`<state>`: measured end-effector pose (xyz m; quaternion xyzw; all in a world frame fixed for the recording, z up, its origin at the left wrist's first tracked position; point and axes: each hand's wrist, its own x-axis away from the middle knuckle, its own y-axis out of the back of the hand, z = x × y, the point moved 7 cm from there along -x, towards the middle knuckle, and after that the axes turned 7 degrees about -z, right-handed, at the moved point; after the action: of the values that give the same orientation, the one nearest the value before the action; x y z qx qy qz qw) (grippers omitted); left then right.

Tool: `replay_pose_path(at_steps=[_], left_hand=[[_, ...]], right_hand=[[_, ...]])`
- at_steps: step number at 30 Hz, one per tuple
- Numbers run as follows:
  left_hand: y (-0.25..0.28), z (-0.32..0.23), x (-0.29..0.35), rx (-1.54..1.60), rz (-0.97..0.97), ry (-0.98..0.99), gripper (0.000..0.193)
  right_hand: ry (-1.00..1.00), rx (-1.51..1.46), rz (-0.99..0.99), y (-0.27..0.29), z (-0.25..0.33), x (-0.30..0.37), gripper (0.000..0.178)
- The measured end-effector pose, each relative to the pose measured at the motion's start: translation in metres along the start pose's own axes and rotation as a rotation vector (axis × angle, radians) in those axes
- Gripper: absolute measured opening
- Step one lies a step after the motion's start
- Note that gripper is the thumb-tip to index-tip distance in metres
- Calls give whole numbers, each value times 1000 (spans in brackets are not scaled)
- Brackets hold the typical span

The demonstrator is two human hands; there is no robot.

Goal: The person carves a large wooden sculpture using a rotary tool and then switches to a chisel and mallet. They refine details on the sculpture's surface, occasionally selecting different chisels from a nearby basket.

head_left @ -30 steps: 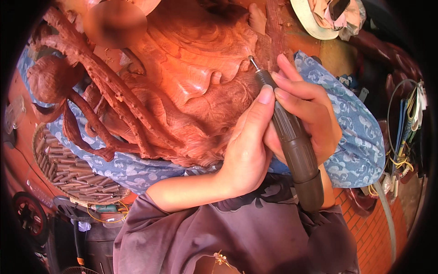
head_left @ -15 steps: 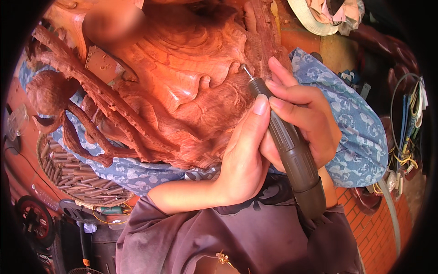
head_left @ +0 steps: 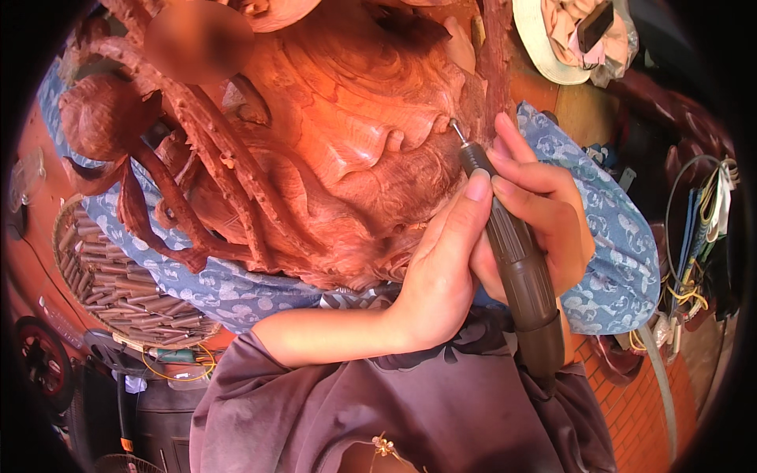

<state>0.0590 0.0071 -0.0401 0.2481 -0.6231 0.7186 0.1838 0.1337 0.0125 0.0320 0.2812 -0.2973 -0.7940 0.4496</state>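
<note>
A reddish-brown wood carving [head_left: 339, 158] with flowing folds, knobs and branch-like stems lies across a blue patterned cloth over my lap. My right hand [head_left: 556, 209] wraps its fingers around a black rotary tool [head_left: 516, 256], held slanting up and to the left. Its thin metal bit meets the wood, or comes very close, beside a curled fold at the right of the carving. Against the tool's left side my left hand [head_left: 441, 272] presses its thumb near the neck. The left fingers are mostly hidden behind the thumb and palm.
A round basket [head_left: 59, 260] full of small brown cylinders stands at the left. The blue cloth [head_left: 607, 236] spreads under the carving. At the upper right lies a pale hat [head_left: 530, 39] beside a dark phone [head_left: 595, 27]. Cords and bundled items [head_left: 702, 229] hang at the far right.
The carving, hands and tool all appear slightly further right and lower in view. The bit stays near the same curled fold, and both grips look unchanged.
</note>
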Motion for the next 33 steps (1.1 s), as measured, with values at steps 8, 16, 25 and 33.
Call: replay_pose_path(at_steps=[8, 16, 25, 33], left_hand=[[-7, -8, -2, 74, 37, 3, 45], [-11, -15, -7, 68, 13, -9, 42], [-15, -10, 0, 60, 21, 3, 47], [-17, -15, -5, 124, -2, 2, 44]], right_hand=[[-9, 44, -52, -5, -2, -1, 28], [-45, 113, -25, -5, -1, -10, 34], [-27, 107, -38, -3, 7, -8, 24], [-88, 224, 31, -4, 10, -18, 25]])
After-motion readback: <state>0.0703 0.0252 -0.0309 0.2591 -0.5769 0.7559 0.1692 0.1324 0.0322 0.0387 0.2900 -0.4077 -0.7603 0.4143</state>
